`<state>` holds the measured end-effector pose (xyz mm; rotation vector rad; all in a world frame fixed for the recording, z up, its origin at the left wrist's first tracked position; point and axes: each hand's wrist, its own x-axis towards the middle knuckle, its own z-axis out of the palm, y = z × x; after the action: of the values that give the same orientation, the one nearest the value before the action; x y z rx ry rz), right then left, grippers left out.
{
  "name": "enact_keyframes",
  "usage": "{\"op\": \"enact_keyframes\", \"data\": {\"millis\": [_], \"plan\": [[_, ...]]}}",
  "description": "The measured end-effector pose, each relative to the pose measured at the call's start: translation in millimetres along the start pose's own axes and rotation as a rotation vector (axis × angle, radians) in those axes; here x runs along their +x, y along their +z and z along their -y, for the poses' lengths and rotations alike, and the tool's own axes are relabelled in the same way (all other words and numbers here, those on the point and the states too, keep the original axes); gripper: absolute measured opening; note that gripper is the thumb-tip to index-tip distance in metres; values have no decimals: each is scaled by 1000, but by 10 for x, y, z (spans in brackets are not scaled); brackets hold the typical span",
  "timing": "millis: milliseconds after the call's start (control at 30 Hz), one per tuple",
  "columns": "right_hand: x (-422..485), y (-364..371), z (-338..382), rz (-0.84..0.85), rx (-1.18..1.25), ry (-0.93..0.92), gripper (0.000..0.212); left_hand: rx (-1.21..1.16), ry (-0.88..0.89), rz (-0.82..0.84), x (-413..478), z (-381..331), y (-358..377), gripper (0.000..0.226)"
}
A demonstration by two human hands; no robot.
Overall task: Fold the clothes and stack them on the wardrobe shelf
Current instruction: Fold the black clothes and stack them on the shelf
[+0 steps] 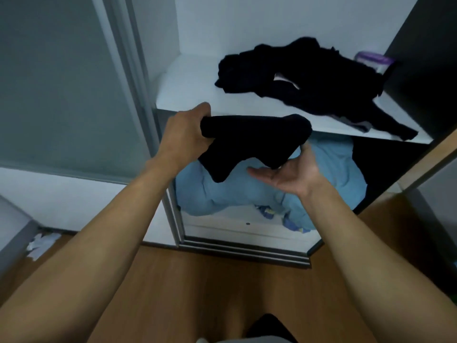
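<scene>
The fingers of my left hand (185, 134) were clamped round one end of the folded black garment (249, 139). Those of my right hand (291, 172) lay apart, palm up, under its drooping corner. The garment hung just before the wardrobe shelf (193, 95), apart from the loose black pile (309, 82) there (unfolded, I judged). Best, I thought, to raise that corner level, then slide the garment onto bare shelf left of the pile.
</scene>
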<state>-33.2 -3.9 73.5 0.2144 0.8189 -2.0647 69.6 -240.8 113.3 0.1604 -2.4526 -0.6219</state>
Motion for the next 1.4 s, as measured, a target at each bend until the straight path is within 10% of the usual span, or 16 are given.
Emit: {"op": "enact_keyframes", "data": {"millis": [200,500,700,1000,1400], "plan": [[297,831,588,35,-173,-332,27,5,89,-134,383,19,-174,23],[1261,1423,1220,232,-413,-431,24,347,315,-495,1382,490,-248,28],[2224,1723,1433,232,-488,-364,25,275,13,-292,1616,844,107,66],[3490,1682,1172,-70,-1084,-207,50,316,-695,226,2130,1536,882,57],[3957,1528,1196,19,-1545,-292,28,526,-652,406,2489,2446,1053,53]]}}
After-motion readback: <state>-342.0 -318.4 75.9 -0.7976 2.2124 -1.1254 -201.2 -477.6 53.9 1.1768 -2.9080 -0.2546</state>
